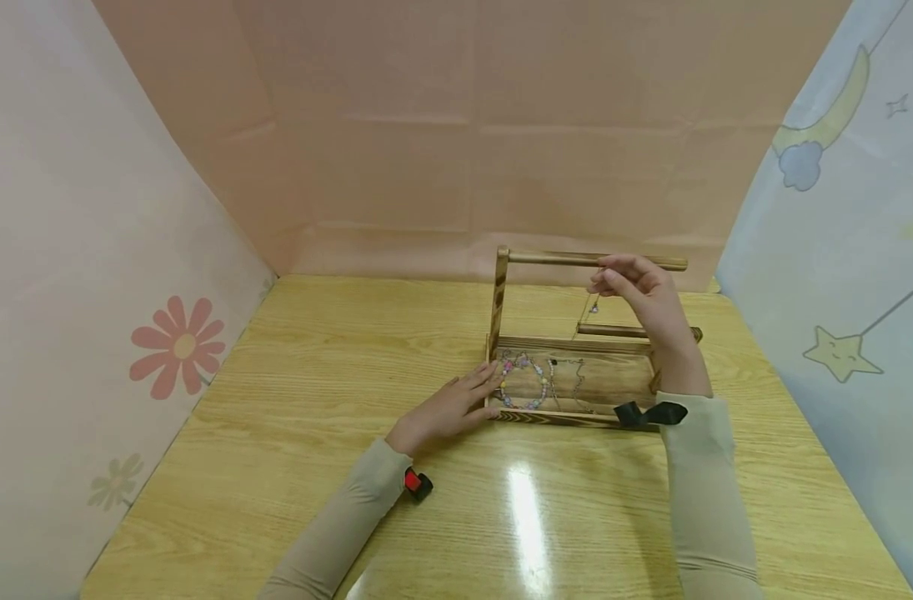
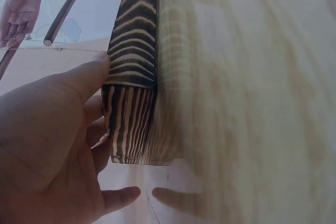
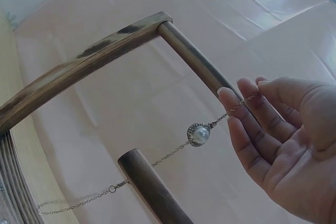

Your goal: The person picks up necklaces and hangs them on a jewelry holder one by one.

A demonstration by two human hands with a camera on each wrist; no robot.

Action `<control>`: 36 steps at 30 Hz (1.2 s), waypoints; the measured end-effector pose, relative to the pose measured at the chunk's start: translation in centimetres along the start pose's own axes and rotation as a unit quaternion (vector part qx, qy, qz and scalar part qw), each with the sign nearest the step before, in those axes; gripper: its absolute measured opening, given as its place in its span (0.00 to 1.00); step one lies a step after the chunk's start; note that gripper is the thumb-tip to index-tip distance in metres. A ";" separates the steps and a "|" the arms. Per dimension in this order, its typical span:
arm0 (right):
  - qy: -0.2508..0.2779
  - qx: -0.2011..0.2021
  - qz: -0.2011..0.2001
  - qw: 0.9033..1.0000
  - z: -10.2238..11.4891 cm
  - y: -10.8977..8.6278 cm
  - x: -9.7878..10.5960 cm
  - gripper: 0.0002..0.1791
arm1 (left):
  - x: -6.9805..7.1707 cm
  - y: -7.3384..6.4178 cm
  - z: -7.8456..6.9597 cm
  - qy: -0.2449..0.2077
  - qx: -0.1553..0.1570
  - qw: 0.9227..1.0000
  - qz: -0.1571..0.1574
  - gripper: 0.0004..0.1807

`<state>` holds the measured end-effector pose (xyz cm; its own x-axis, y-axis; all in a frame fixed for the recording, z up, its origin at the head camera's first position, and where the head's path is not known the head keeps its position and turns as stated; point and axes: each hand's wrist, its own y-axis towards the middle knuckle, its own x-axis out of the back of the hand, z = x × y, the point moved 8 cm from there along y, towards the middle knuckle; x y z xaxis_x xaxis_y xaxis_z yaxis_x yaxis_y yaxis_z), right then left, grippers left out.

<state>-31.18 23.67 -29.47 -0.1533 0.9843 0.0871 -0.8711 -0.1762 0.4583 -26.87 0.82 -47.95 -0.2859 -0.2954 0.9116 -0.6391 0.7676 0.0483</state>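
Note:
My right hand (image 1: 647, 300) pinches one end of a thin jewellery chain (image 3: 168, 157) between thumb and index finger, just below the upper rod (image 1: 549, 259) of a wooden jewellery stand (image 1: 496, 300). A pearl charm (image 3: 200, 135) ringed with small stones hangs on it. The chain slants down past the tip of the lower rod (image 3: 152, 184), a clasp showing beside the wood. Against the stand's left end lies my left hand (image 1: 448, 408), fingers fairly straight, thumb at the front corner. Whether the chain is one loop, necklace or bracelet, I cannot tell.
In the stand's tray (image 1: 617, 375) lie a colourful beaded bracelet (image 1: 544, 382) and thin chains (image 1: 579, 383) to its right. The stand sits on a wood-grain table (image 1: 336, 358), with a peach backdrop (image 1: 381, 167) behind and patterned sheets on both sides.

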 end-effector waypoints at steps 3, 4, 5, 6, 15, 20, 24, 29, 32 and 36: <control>0.005 -0.003 -0.004 1.000 0.0 -0.1 0.3 0.16 | 0.0 0.1 0.0 0.006 -0.002 1.000 -0.001 0.34; 0.006 -0.006 -0.005 1.000 0.0 -0.1 0.4 0.16 | 0.0 0.1 0.0 0.008 -0.004 1.000 -0.002 0.34; 0.009 -0.008 -0.007 1.000 -0.1 -0.1 0.5 0.16 | 0.0 0.2 -0.1 0.009 -0.004 1.000 -0.002 0.34; 0.010 -0.010 -0.008 1.000 -0.1 -0.1 0.6 0.16 | 0.0 0.2 -0.1 0.010 -0.004 1.000 -0.002 0.34; 0.023 0.006 -0.004 1.000 0.0 -0.4 0.9 0.16 | 0.1 0.1 -0.1 0.004 0.000 1.000 0.000 0.34; 0.018 0.016 -0.011 1.000 0.1 -0.6 1.3 0.15 | 0.1 0.0 -0.1 0.001 -0.001 1.000 0.001 0.34; 0.022 0.024 -0.012 0.999 0.2 -0.7 1.5 0.15 | 0.1 0.0 -0.2 -0.005 0.000 1.000 0.003 0.34; 0.040 0.022 -0.017 0.999 0.1 -0.9 2.0 0.15 | 0.0 0.0 -0.1 -0.003 0.002 1.000 0.003 0.34; 0.037 0.014 -0.028 0.999 0.0 -1.0 2.3 0.15 | -0.1 0.0 0.0 0.001 0.003 1.000 0.005 0.34; 0.037 0.016 -0.032 0.999 0.0 -1.0 2.6 0.15 | 0.0 0.0 0.0 0.002 0.003 1.000 0.003 0.34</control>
<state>-30.69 26.39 -29.71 -0.1321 0.9912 -0.0089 -0.8651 -0.1109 0.4891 -26.87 0.83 -47.99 -0.2877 -0.2879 0.9134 -0.6416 0.7660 0.0394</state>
